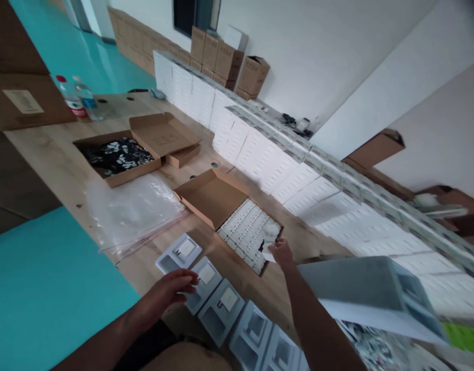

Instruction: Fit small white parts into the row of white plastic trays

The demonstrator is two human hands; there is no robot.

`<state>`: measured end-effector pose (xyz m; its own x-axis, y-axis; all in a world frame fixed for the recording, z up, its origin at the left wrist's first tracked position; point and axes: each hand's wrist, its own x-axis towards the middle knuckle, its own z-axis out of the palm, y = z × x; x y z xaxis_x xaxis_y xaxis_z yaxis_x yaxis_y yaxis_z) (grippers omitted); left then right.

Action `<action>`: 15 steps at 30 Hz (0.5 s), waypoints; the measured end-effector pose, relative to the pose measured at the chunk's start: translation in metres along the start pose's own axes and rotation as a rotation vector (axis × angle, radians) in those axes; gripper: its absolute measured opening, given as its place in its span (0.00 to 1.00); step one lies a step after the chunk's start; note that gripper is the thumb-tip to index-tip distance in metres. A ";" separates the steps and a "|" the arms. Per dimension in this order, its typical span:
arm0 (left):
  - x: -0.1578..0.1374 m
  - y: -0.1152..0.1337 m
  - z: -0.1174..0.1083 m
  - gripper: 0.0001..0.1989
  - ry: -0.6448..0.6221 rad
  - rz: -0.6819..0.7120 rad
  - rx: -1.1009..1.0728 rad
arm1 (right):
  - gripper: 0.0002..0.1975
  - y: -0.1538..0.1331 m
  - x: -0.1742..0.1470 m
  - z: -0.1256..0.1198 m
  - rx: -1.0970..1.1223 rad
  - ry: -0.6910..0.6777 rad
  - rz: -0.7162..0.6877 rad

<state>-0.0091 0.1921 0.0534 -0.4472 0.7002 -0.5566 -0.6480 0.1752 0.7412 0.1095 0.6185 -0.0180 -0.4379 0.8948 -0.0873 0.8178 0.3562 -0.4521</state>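
Note:
My left hand [167, 294] rests on the near edge of a grey plastic tray [203, 281], one of several such trays [225, 312] lined up along the wooden table's [59, 154] near edge; its fingers are loosely spread and hold nothing. My right hand [282, 253] reaches into an open cardboard box [206, 198] packed with small white packets [246, 232]. Its fingers pinch one white packet [268, 254] at the box's near corner.
A clear plastic bag [132, 208] lies left of the box. Another open carton with dark parts [118, 155] sits farther back, near two water bottles [80, 100]. Stacks of white boxes [283, 165] line the table's far side. A grey box [372, 291] looms at right.

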 end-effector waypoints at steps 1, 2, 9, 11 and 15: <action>0.008 0.001 0.014 0.19 -0.055 -0.003 -0.009 | 0.23 -0.003 -0.001 -0.002 0.006 -0.013 0.001; 0.014 0.000 0.026 0.19 -0.102 -0.011 -0.025 | 0.21 -0.007 -0.003 -0.005 0.011 -0.018 -0.003; 0.053 -0.013 0.065 0.30 -0.134 -0.232 -0.476 | 0.14 -0.074 -0.101 -0.016 0.149 -0.071 -0.316; 0.069 -0.015 0.072 0.32 -0.145 -0.253 -0.556 | 0.14 -0.096 -0.147 -0.011 0.189 -0.133 -0.491; 0.092 -0.024 0.072 0.19 -0.187 -0.267 -0.627 | 0.11 -0.109 -0.163 -0.006 0.116 -0.404 -0.738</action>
<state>0.0094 0.3018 0.0115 -0.1463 0.8055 -0.5742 -0.9790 -0.0348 0.2007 0.0935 0.4354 0.0507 -0.9619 0.2714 -0.0342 0.2362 0.7611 -0.6042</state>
